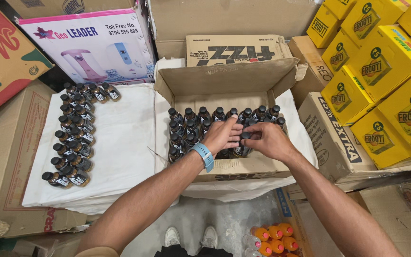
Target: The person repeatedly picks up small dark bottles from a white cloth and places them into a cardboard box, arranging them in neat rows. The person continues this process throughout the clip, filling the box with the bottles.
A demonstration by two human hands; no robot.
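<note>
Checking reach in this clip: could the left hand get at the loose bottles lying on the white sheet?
Probably yes. The left hand is in the open box, and the loose bottles lie uncovered on the white sheet to its left, with only bare sheet between.

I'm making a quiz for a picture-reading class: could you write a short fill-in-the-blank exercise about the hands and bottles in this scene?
1. Both hands reach into an open ____ box that holds dark bottles.
2. The left hand has a ____ band at its wrist.
3. The right hand touches a bottle with a ____ cap.
4. The loose bottles outside the box lie on a ____ sheet.

Missing words: cardboard; blue; black; white
</note>
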